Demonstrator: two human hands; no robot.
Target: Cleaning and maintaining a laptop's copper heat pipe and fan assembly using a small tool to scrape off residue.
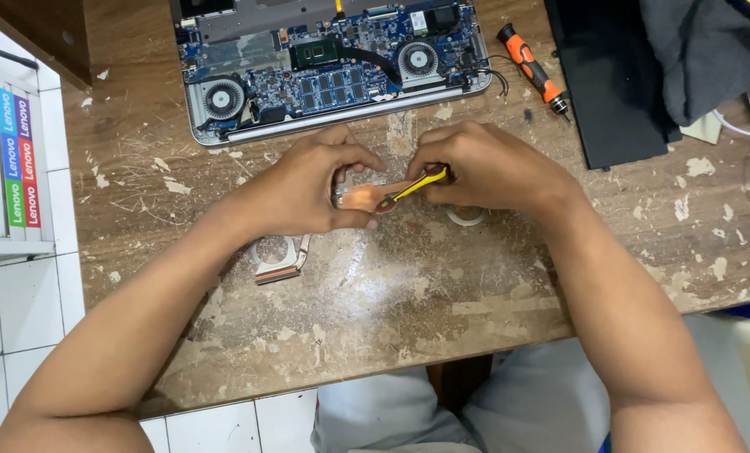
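Hands scraping a copper plate beside an opened laptop

Head view: the left hand (308, 186) pinches a small copper plate (360, 197) flat against the worn wooden table (408, 294), while the right hand (484, 168) is closed around a yellow-handled tool (413, 190) whose tip rests on the plate. The copper pipe (278, 260) of the same piece pokes out from under the left wrist. If the tip skids off the smooth copper, it may jab the left fingers or bend the pipe. The open laptop (333, 63) lies just beyond, so loose scrapings could land on its bare circuit board. An orange screwdriver (533, 69) lies well apart.
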